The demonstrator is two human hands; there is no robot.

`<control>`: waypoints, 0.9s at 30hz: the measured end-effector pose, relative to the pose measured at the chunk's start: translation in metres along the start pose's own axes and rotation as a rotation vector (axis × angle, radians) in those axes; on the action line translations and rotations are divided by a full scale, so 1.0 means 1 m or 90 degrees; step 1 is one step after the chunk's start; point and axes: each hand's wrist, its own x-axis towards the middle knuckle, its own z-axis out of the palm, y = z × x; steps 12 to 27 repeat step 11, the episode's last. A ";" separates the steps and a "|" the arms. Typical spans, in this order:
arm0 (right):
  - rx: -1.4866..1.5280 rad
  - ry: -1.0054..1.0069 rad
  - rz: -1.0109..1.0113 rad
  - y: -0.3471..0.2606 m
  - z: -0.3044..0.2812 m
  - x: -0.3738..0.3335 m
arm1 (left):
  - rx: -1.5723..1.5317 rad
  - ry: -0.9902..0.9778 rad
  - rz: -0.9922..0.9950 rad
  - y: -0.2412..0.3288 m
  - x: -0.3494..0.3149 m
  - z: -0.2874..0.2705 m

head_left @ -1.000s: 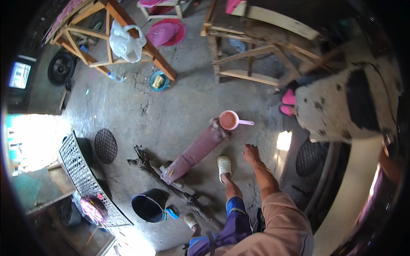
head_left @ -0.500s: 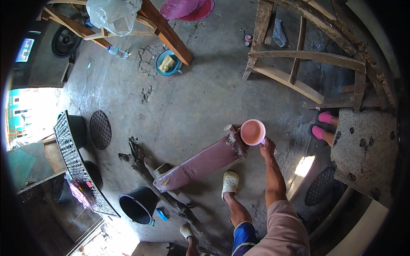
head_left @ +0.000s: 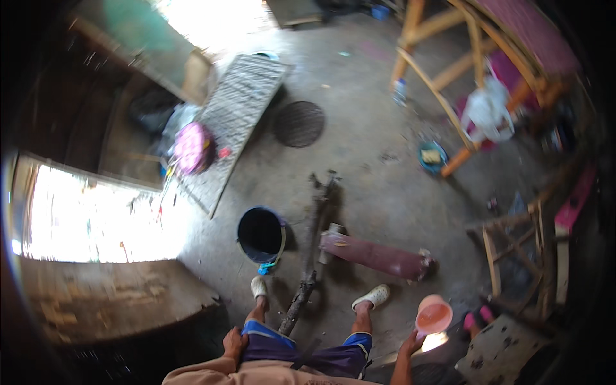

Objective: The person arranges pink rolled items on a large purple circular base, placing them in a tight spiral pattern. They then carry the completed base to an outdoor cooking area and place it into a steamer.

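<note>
A pink water dipper (head_left: 434,315) with a handle is in my right hand (head_left: 410,344), held out to the right above the floor. Its inside looks pinkish; whether there is liquid in it I cannot tell. My left hand (head_left: 235,342) is by my left thigh, against the blue shorts (head_left: 269,333), with its fingers curled in; anything inside them is hidden. Beyond the dipper, a maroon-covered log-like bench (head_left: 378,255) lies on the floor. A black bucket (head_left: 261,234) stands in front of my left foot, with a small blue thing (head_left: 265,268) beside it.
A rough branch (head_left: 303,292) lies between my feet. Farther off are a slatted rack (head_left: 247,109) with a pink bundle (head_left: 192,148), a round dark mat (head_left: 299,124) and a blue basin (head_left: 432,158) holding something yellowish. A wooden frame (head_left: 491,256) and another person's pink-covered feet (head_left: 476,316) are at right.
My view has swung to the left, so the bench, bucket and rack appear farther right. The dipper, still in my right hand, has come away from the bench's end toward me. My left hand now shows.
</note>
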 end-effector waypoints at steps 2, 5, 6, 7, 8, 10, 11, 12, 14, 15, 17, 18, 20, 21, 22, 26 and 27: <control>0.120 -0.068 0.036 -0.035 -0.006 -0.040 | -0.074 -0.014 -0.078 -0.028 0.023 -0.002; 0.071 -0.130 0.125 -0.120 -0.003 -0.118 | -0.188 -0.093 -0.122 -0.073 0.094 -0.026; 0.072 -0.147 0.134 -0.138 0.012 -0.134 | -0.209 -0.121 -0.119 -0.092 0.123 -0.029; -0.038 -0.177 0.109 -0.160 0.028 -0.145 | -0.229 -0.152 -0.110 -0.115 0.148 -0.030; -0.146 -0.194 0.080 -0.183 0.047 -0.154 | -0.303 -0.128 -0.118 -0.137 0.168 -0.033; -0.124 -0.330 -0.003 -0.218 0.085 -0.180 | -0.434 -0.077 -0.152 -0.183 0.195 -0.050; -0.138 -0.347 -0.038 -0.245 0.102 -0.186 | -0.499 -0.050 -0.212 -0.201 0.194 -0.059; -0.138 -0.347 -0.038 -0.245 0.102 -0.186 | -0.499 -0.050 -0.212 -0.201 0.194 -0.059; -0.138 -0.347 -0.038 -0.245 0.102 -0.186 | -0.499 -0.050 -0.212 -0.201 0.194 -0.059; -0.138 -0.347 -0.038 -0.245 0.102 -0.186 | -0.499 -0.050 -0.212 -0.201 0.194 -0.059; -0.138 -0.347 -0.038 -0.245 0.102 -0.186 | -0.499 -0.050 -0.212 -0.201 0.194 -0.059; -0.138 -0.347 -0.038 -0.245 0.102 -0.186 | -0.499 -0.050 -0.212 -0.201 0.194 -0.059; -0.138 -0.347 -0.038 -0.245 0.102 -0.186 | -0.499 -0.050 -0.212 -0.201 0.194 -0.059; -0.138 -0.347 -0.038 -0.245 0.102 -0.186 | -0.499 -0.050 -0.212 -0.201 0.194 -0.059; -0.138 -0.347 -0.038 -0.245 0.102 -0.186 | -0.499 -0.050 -0.212 -0.201 0.194 -0.059; -0.138 -0.347 -0.038 -0.245 0.102 -0.186 | -0.499 -0.050 -0.212 -0.201 0.194 -0.059; -0.138 -0.347 -0.038 -0.245 0.102 -0.186 | -0.499 -0.050 -0.212 -0.201 0.194 -0.059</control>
